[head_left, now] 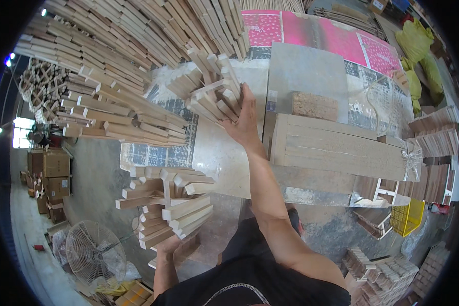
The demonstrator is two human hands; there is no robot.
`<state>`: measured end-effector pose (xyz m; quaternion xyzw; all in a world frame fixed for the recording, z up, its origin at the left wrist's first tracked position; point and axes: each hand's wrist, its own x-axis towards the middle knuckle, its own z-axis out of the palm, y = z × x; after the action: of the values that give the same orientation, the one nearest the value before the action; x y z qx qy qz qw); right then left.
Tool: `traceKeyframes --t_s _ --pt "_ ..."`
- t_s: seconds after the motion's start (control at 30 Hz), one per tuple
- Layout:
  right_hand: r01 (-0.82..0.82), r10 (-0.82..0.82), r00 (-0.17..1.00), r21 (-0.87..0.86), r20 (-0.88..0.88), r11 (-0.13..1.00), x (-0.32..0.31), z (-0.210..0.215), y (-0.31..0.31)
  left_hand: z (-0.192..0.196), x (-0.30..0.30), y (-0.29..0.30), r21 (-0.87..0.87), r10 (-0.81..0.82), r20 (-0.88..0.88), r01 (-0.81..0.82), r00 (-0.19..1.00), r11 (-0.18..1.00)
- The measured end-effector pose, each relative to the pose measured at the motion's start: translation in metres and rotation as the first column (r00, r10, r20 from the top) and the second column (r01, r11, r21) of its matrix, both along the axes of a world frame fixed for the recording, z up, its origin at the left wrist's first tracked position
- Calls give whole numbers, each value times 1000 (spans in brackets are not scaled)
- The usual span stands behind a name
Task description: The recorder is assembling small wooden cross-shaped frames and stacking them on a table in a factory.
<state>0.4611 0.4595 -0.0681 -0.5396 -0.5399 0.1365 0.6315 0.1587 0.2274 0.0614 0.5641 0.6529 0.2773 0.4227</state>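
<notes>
Evidently, loose wooden sticks are being handled in bundles, one at each hand. The right hand [244, 125], near the centre of the frame, lies against the right side of the upper bundle [203, 106], which stands on the pale tabletop [219, 155]. Its fingers stretch along the sticks, the thumb spread toward the left; whether they clamp any stick cannot be told. The left hand [169, 246], lower left of centre, is at the underside of the lower bundle [189, 210]; its fingers are mostly hidden, so their grasp cannot be told either.

Further sticks: a fanned group [132, 118] at left, and a large stack [137, 30] across the upper left. A rough brown block [315, 105] and a long board [336, 145] occupy the table right of centre.

Step in hand, as judged: the right hand steadies one bundle while the left supports the other. The next move probably calls for even pressure along the upper bundle's side and firm support beneath the lower one, since both look loose, with uneven ends, and sticks could slip or splay.
</notes>
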Motion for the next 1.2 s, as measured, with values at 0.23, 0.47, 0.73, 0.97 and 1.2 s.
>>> traceKeyframes --t_s 0.23,0.47,0.73,0.97,1.2 --pt "52 -42 990 -75 138 996 0 19 -8 24 21 33 174 -21 -41 28 999 984" --pt "45 -40 997 -95 61 994 6 13 -4 64 -10 30 368 -51 -94 82 994 926" --pt "80 -75 995 -71 71 994 5 14 -2 125 -5 124 570 -11 -141 91 990 816" --pt "64 -47 992 -154 114 986 2 16 -2 144 30 220 613 -167 247 -20 955 790" --pt "71 -43 988 -186 151 980 -2 22 -2 147 95 276 547 -189 275 9 943 837"
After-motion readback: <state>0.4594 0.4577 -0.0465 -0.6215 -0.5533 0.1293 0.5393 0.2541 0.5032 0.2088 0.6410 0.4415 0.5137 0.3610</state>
